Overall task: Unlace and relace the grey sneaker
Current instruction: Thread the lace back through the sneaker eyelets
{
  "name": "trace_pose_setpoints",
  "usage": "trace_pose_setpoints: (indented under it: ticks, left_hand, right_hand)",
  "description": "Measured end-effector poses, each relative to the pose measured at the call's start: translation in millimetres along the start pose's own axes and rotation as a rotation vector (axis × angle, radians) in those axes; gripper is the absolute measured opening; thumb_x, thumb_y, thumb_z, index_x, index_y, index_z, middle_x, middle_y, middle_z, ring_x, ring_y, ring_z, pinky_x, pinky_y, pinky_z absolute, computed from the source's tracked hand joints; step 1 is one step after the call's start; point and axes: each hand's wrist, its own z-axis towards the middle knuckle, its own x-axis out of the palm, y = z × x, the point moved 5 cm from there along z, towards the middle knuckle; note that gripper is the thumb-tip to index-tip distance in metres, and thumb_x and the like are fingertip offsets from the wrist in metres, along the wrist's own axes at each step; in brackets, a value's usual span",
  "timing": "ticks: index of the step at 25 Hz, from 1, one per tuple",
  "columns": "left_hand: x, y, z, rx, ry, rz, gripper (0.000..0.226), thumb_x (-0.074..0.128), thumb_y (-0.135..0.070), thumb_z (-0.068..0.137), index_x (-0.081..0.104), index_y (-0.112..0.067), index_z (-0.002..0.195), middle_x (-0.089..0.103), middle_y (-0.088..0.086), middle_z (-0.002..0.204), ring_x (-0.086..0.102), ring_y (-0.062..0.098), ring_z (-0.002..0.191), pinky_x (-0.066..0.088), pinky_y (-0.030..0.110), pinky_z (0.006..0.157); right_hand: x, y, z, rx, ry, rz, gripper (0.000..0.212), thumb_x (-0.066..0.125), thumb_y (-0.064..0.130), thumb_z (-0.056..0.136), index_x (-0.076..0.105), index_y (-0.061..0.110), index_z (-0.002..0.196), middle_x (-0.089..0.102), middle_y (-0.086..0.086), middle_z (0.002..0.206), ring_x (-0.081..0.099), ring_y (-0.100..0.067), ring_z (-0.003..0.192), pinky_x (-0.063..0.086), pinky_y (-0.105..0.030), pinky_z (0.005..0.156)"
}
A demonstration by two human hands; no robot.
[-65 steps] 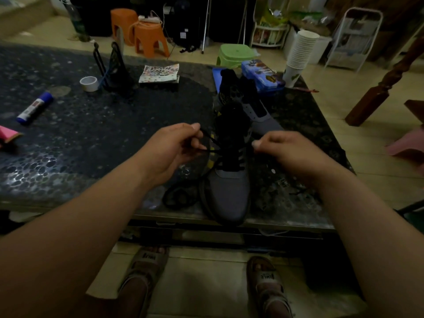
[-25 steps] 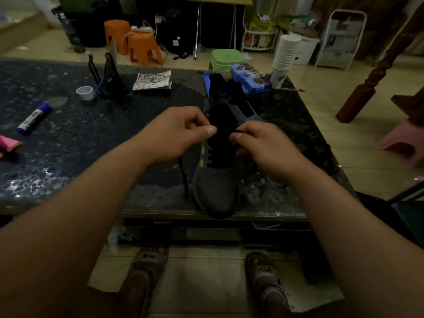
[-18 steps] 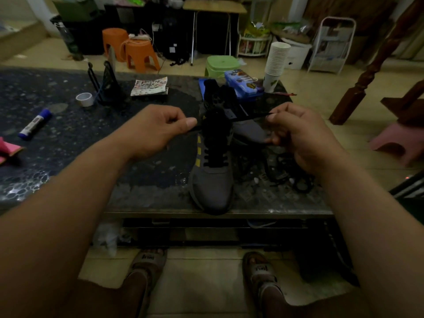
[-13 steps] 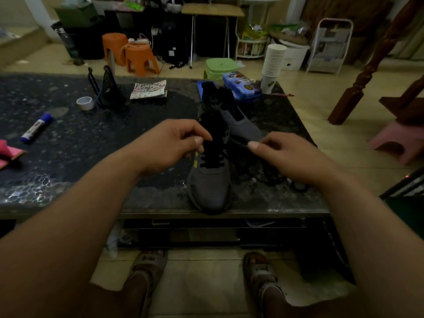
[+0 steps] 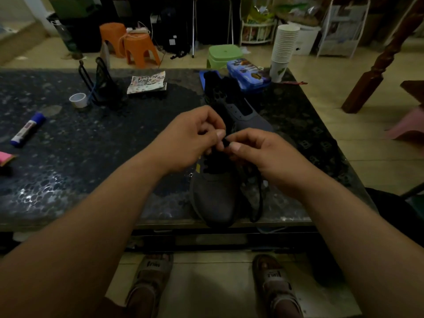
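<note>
A grey sneaker [image 5: 214, 198] stands on the dark pebbled table [image 5: 91, 157], its toe at the front edge and pointing at me. Its black lace [image 5: 258, 198] runs through the lower eyelets, and a loose length hangs down the shoe's right side. My left hand [image 5: 190, 138] and my right hand [image 5: 259, 152] meet above the tongue. Both pinch the black lace between thumb and fingers, fingertips almost touching. The upper eyelets are hidden under my hands. A second grey sneaker [image 5: 238, 111] lies just behind, without a lace.
On the table are a blue-capped glue stick [image 5: 27, 129], a tape roll [image 5: 78, 100], a black wire holder [image 5: 101, 86], a printed booklet [image 5: 146, 82], a blue pencil case [image 5: 247, 74] and a stack of paper cups [image 5: 284, 49]. Stools stand on the floor beyond.
My hands had pulled the lace wide apart to both sides. They have since come together over the tongue and now pinch the lace close to each other.
</note>
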Motion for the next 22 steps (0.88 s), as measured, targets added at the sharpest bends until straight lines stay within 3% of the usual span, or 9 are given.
trace_pose_setpoints:
  ticks: [2,4,6,9,12,14,17,19,22]
  left_hand:
    - [4.3,-3.5,9.0,0.039,0.0,-0.027,0.004,0.064,-0.009,0.1,0.061,-0.009,0.102,0.073,0.007,0.074,0.062,0.017,0.065,0.053,0.03,0.065]
    - [-0.6,1.3,16.3,0.036,-0.078,-0.052,0.005,0.065,-0.015,0.101,0.062,-0.015,0.104,0.073,0.006,0.081,0.062,0.014,0.069,0.053,0.029,0.067]
    - [-17.6,27.1,22.2,-0.022,-0.201,0.071,0.02,0.065,-0.024,0.101,0.062,-0.023,0.121,0.067,0.003,0.111,0.062,0.008,0.089,0.052,0.021,0.081]
    - [-25.0,68.1,25.7,-0.153,-0.035,0.312,0.065,0.064,-0.052,0.092,0.046,-0.028,0.15,0.037,0.001,0.152,0.044,0.019,0.138,0.037,0.037,0.119]
    - [-23.0,69.7,31.0,-0.106,0.083,0.325,0.056,0.069,-0.052,0.093,0.052,-0.033,0.143,0.036,-0.002,0.156,0.035,0.023,0.145,0.028,0.047,0.124]
    - [-26.0,57.9,37.9,0.004,0.071,0.345,0.035,0.075,-0.04,0.093,0.059,-0.032,0.123,0.043,-0.001,0.151,0.04,0.018,0.141,0.03,0.036,0.121]
    - [-24.1,39.3,41.5,0.055,0.101,0.159,0.014,0.074,-0.024,0.096,0.061,-0.029,0.096,0.066,-0.007,0.109,0.062,0.003,0.1,0.047,0.02,0.088]
    - [-19.2,35.5,44.0,-0.004,0.169,0.104,0.015,0.074,-0.029,0.096,0.061,-0.037,0.093,0.069,-0.019,0.091,0.065,-0.004,0.087,0.049,0.016,0.077]
    - [-16.6,37.9,48.0,-0.042,0.273,0.155,0.013,0.074,-0.035,0.094,0.069,-0.037,0.105,0.074,-0.024,0.093,0.068,-0.01,0.09,0.048,0.006,0.074]
  right_hand:
    - [5.0,-1.9,7.3,0.032,0.008,0.149,0.013,0.057,0.014,0.105,0.068,0.007,0.104,0.071,-0.003,0.086,0.063,-0.015,0.066,0.051,-0.023,0.058]
    - [0.4,-6.3,12.7,0.085,-0.052,0.217,0.012,0.056,0.015,0.105,0.064,0.01,0.098,0.062,-0.003,0.075,0.044,-0.01,0.049,0.034,-0.021,0.043]
    - [-9.8,-14.5,14.9,0.138,-0.141,0.181,0.013,0.058,0.018,0.104,0.063,0.012,0.094,0.053,-0.003,0.068,0.033,-0.007,0.043,0.024,-0.019,0.039]
    - [-8.3,-27.4,10.9,0.185,-0.146,0.073,0.016,0.063,0.024,0.102,0.064,0.014,0.089,0.053,0.001,0.063,0.037,-0.006,0.044,0.028,-0.018,0.04]
    - [5.5,-35.2,9.3,0.195,-0.113,0.049,0.015,0.061,0.022,0.103,0.064,0.013,0.091,0.066,0.003,0.073,0.048,-0.008,0.054,0.034,-0.021,0.044]
    - [7.4,-34.7,9.4,0.193,-0.124,0.041,0.013,0.06,0.02,0.103,0.064,0.013,0.093,0.068,0.003,0.077,0.051,-0.009,0.056,0.035,-0.02,0.044]
    - [8.1,-34.7,9.3,0.186,-0.153,0.075,0.011,0.061,0.019,0.103,0.064,0.014,0.094,0.066,0.002,0.076,0.046,-0.008,0.053,0.034,-0.017,0.042]
    - [11.3,-34.9,8.9,0.18,-0.153,0.109,0.01,0.061,0.021,0.103,0.064,0.015,0.094,0.064,0.004,0.074,0.044,-0.008,0.051,0.033,-0.017,0.042]
    - [12.3,-32.9,10.2,0.158,-0.178,0.189,0.012,0.061,0.023,0.103,0.063,0.014,0.097,0.061,0.001,0.073,0.04,-0.006,0.047,0.031,-0.016,0.041]
